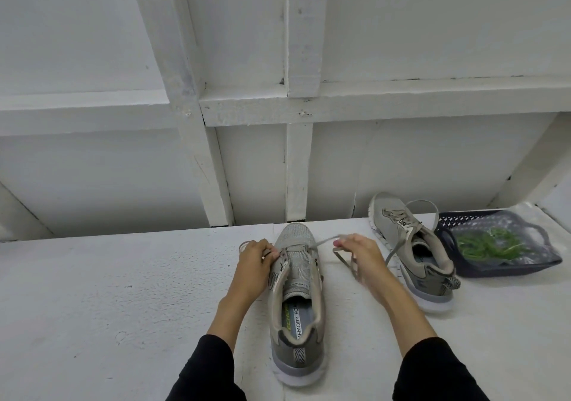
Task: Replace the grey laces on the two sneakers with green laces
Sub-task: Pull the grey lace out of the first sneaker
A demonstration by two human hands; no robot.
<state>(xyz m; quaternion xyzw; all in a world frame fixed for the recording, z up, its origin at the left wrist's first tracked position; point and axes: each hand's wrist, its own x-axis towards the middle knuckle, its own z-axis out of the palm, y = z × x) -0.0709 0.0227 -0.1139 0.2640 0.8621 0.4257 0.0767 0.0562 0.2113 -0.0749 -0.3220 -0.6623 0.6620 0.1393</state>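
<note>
Head view: near sneaker point(296, 301) stands on the white table point(123, 292), heel toward the wearer. Left hand point(255, 258) pinches its eyelet edge; right hand point(358, 253) grips the grey lace point(324, 243), pulled taut sideways. Farther right, second sneaker point(411, 246), grey-laced. Beyond it, dark basket point(463, 269) holding green laces point(485, 243).

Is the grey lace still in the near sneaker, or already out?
Mostly out: the grey lace crosses only the front eyelets of the near sneaker; the rest are bare.
</note>
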